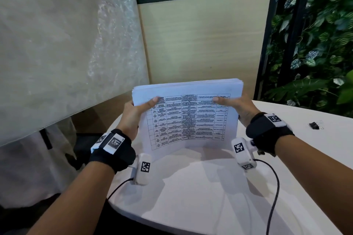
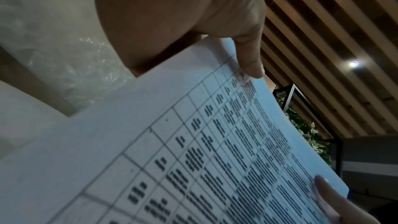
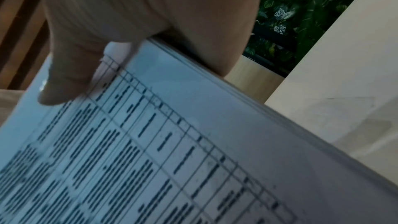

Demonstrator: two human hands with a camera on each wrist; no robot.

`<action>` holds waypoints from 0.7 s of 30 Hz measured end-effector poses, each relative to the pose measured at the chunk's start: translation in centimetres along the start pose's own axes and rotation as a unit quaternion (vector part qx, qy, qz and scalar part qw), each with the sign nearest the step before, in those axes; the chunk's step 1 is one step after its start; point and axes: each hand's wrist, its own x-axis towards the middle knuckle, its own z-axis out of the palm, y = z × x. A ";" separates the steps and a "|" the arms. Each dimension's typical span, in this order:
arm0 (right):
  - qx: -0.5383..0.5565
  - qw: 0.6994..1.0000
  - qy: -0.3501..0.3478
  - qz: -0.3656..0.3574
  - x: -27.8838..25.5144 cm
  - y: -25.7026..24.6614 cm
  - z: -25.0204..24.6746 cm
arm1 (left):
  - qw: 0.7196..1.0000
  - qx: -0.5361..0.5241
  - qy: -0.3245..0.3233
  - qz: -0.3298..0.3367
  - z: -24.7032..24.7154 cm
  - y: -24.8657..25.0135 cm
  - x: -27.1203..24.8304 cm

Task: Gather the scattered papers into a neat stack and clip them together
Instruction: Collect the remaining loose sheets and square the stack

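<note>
A thick stack of white papers (image 1: 188,114), its top sheet printed with a table, stands on its lower edge on the white table (image 1: 191,187). My left hand (image 1: 136,108) grips the stack's left side, thumb on the printed face. My right hand (image 1: 237,105) grips the right side the same way. The left wrist view shows the printed sheet (image 2: 193,151) with my thumb (image 2: 249,57) pressed near its top edge. In the right wrist view the stack's layered edge (image 3: 237,94) runs under my thumb (image 3: 64,81). A black binder clip (image 1: 314,125) lies on the table to the right.
A light wooden panel (image 1: 202,44) stands behind the table. A pale translucent sheet (image 1: 63,40) hangs at the left. Leafy greenery (image 1: 321,44) fills the right side. Black cables (image 1: 271,196) trail from the wrist cameras across the table's near part.
</note>
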 end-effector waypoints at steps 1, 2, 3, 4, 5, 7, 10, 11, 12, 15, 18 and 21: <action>0.003 1.000 -0.004 0.001 0.0 0.1 0.2 | 1.000 0.007 0.006 -0.003 0.4 -0.2 0.0; 0.004 1.000 0.001 0.000 0.1 0.2 0.5 | 1.000 0.014 0.021 -0.003 0.8 -0.3 0.1; 0.004 1.000 0.016 0.002 0.2 0.1 0.9 | 0.999 0.020 0.041 0.002 1.3 -0.2 0.1; 0.004 0.999 0.036 0.000 0.3 0.0 1.1 | 0.998 0.025 0.057 0.012 1.6 0.1 0.1; 0.010 0.999 0.050 -0.009 0.4 -0.5 1.4 | 0.997 0.031 0.064 0.025 1.8 0.6 0.1; 0.020 0.996 0.067 -0.047 0.6 -2.1 1.6 | 0.996 0.035 0.059 0.061 2.0 2.2 0.4; 0.038 0.992 0.082 -0.091 1.6 -3.7 1.5 | 0.992 0.017 0.056 0.110 1.8 3.9 1.3; 0.045 0.991 0.082 -0.094 1.8 -3.5 1.3 | 0.992 0.013 0.056 0.114 1.7 3.9 1.5; 0.042 0.993 0.076 -0.083 1.8 -2.8 1.1 | 0.993 0.017 0.052 0.104 1.4 3.3 1.3; 0.005 1.000 0.024 -0.010 -0.2 0.4 0.3 | 0.997 0.063 -0.032 -0.016 -0.1 0.3 -0.1; -0.002 1.000 -0.013 0.022 -1.3 1.6 -0.9 | 0.988 0.095 -0.100 -0.073 -1.8 -0.1 -0.6; 0.034 0.999 -0.014 0.018 -0.4 0.7 -1.5 | 0.994 0.061 -0.075 -0.045 -1.7 0.8 0.3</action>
